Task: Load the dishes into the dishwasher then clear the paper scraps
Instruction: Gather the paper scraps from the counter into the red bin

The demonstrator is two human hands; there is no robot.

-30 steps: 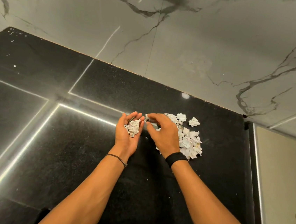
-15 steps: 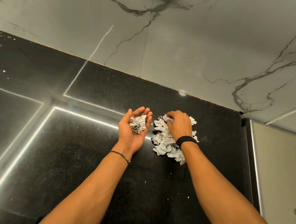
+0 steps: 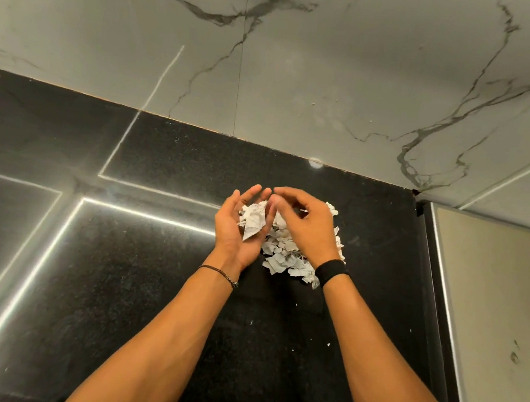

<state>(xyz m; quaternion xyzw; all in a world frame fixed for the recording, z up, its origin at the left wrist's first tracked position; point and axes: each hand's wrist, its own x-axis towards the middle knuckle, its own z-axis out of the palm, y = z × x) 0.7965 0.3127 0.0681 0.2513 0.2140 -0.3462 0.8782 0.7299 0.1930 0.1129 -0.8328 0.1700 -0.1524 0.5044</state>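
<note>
The left hand (image 3: 237,230), turned palm up with fingers loosely extended, served as a shallow cup; a handful of paper scraps (image 3: 253,221) lay in it, unclenched. The right hand (image 3: 306,231) hovered just beside and partly over it, fingers curled down toward the handful; motion blur at the fingertips (image 3: 275,202) prevented telling whether they pinched a scrap or had let go. Beneath the right hand, a pile of paper scraps (image 3: 283,258) rested on the black speckled countertop (image 3: 150,287), near its back right corner. Bright light strips reflected across the counter's left half. A grey-veined marble wall (image 3: 303,74) rose behind, and a beige panel (image 3: 491,306) bordered the counter on the right. The scraps were white, torn and crumpled, with faint dark print; a few tiny flecks (image 3: 328,344) lay scattered nearer the person. A black wristband (image 3: 333,270) circled the right wrist, a thin bracelet (image 3: 220,273) the left.
</note>
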